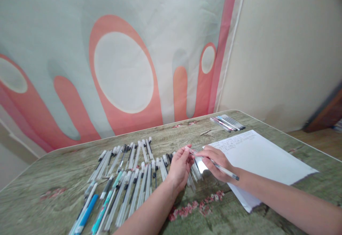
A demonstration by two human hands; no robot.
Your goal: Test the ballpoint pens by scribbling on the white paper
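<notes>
In the head view, my right hand (217, 162) grips a pen (226, 171) with a clear barrel and a black end that points down to the right. The fingers of my left hand (180, 165) are pinched together at the pen's other end; whether a cap is there is too small to tell. Beneath and beside both hands lie several clear pens (196, 171), partly hidden by them. Right of my right hand, a white sheet of paper (267, 160) carries lines of handwriting near its upper left edge.
Rows of capped pens (133, 188) cover the left middle of the wood-patterned table (53, 171). A blue pen (87, 213) and a teal pen (107, 206) lie at the front left. Another group of pens (227, 123) lies at the back right. A patterned curtain (123, 71) hangs behind.
</notes>
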